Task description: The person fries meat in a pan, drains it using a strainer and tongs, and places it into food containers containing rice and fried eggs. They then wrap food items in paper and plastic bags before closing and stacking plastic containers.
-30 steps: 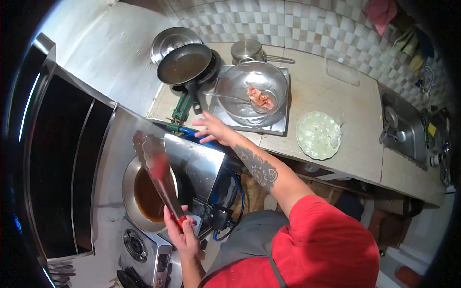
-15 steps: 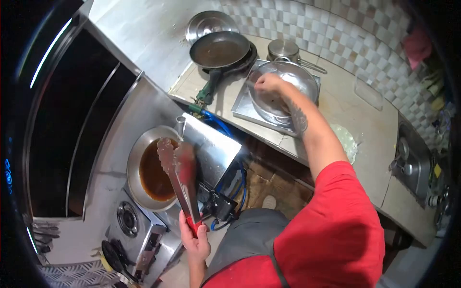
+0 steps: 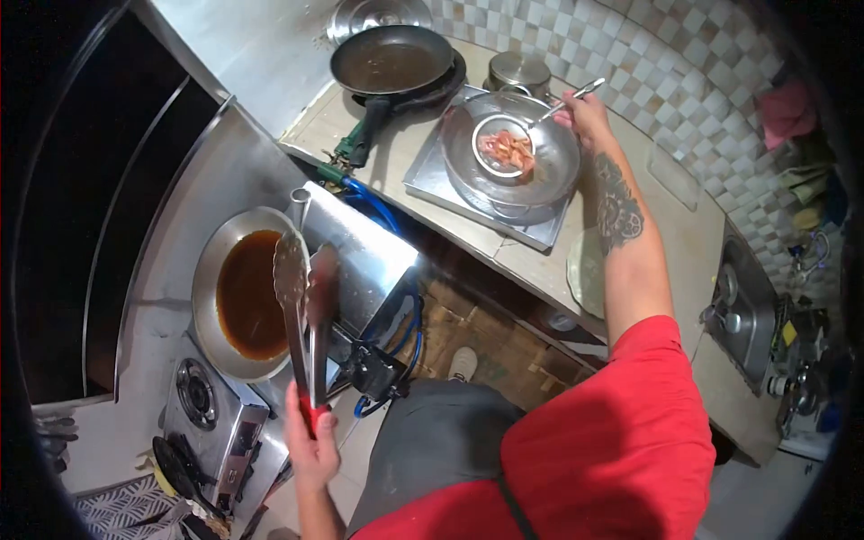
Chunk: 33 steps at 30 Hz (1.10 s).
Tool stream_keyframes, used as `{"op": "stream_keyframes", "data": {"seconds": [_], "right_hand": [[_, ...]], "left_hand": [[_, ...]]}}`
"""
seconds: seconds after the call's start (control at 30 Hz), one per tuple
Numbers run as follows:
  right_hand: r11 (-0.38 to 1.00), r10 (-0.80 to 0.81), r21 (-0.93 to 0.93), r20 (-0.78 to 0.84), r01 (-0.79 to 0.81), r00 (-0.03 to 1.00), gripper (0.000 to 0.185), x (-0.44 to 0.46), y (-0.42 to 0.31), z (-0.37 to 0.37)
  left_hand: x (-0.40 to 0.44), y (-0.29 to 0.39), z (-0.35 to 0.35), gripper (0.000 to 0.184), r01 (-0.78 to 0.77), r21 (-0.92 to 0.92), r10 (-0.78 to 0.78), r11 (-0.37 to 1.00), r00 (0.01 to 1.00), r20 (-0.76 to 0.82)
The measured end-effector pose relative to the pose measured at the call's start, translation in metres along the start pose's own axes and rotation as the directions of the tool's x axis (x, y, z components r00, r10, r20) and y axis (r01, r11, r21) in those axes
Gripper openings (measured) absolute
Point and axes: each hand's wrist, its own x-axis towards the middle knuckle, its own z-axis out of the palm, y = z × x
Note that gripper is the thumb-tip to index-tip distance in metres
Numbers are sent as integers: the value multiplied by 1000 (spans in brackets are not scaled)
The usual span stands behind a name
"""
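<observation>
My left hand (image 3: pixel 312 445) is closed around the red grip of metal tongs (image 3: pixel 310 301). The tongs point away from me, arms slightly apart, with nothing visible between them. They overlap a wide pan (image 3: pixel 205 297) of brown sauce (image 3: pixel 250 292). At the back counter, my right hand (image 3: pixel 583 117) grips the handle of a small round strainer (image 3: pixel 479 160). Pinkish-orange food pieces (image 3: pixel 507 149) lie in the strainer, which sits over or inside a large metal pan (image 3: pixel 562 171). Whether it touches the pan's bottom I cannot tell.
A dark frying pan (image 3: pixel 391 61) stands on a burner beside a lidded pot (image 3: pixel 519 72). A round pale mat or plate (image 3: pixel 585 270) lies under my right forearm. The sink (image 3: pixel 751 310) is at the far right; a gas stove (image 3: pixel 202 405) is at lower left.
My right hand has moved from the left of the large pan to its far right edge, and the strainer with food now shows plainly. My left hand still holds the tongs.
</observation>
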Motion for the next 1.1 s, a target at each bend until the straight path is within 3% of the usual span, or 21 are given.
{"op": "stream_keyframes", "data": {"seconds": [0.07,0.13,0.2,0.23,0.27,0.37,0.4,0.5,0.53,0.67,0.8,0.83,0.93,1.1], "right_hand": [[983,-34,178,-27,38,999,24,-18,0,-10],[961,-59,264,-91,82,994,26,-30,10,-25],[916,-87,374,-163,143,983,26,-42,19,-32],[892,-55,425,-229,150,972,24,-46,24,-33],[887,-71,425,-255,178,964,24,-49,23,-33],[875,-100,421,-324,239,941,23,-68,30,-34],[874,-113,414,-335,254,936,23,-75,29,-33],[858,-129,429,-350,281,928,23,-86,28,-32],[850,-127,441,-357,287,926,23,-89,28,-32],[814,-149,481,-371,326,917,24,-103,22,-30],[814,-142,479,-384,329,912,25,-105,29,-34],[823,-146,464,-386,328,911,25,-104,32,-35],[824,-141,458,-404,333,904,24,-98,36,-30],[836,-147,435,-410,334,900,19,-90,46,-25]], "left_hand": [[34,12,-21,57,-146,215,126,966,987,105],[72,8,-29,53,-105,120,91,987,989,116],[110,7,-30,50,-176,115,150,978,967,204],[122,10,-24,49,-122,79,102,989,970,222],[132,13,-12,48,-67,39,56,997,970,236],[164,14,32,50,-139,77,111,987,949,296],[177,28,47,49,-298,100,250,949,909,334],[216,68,88,50,-407,139,309,903,839,447],[230,70,104,51,-500,173,393,849,815,425],[261,98,151,47,-600,344,411,722,773,483],[284,95,169,34,-734,372,490,568,665,564],[283,105,168,24,-710,407,441,575,687,577],[286,117,161,16,-713,451,464,537,696,547],[293,147,134,29,-694,335,509,638,706,493]]}}
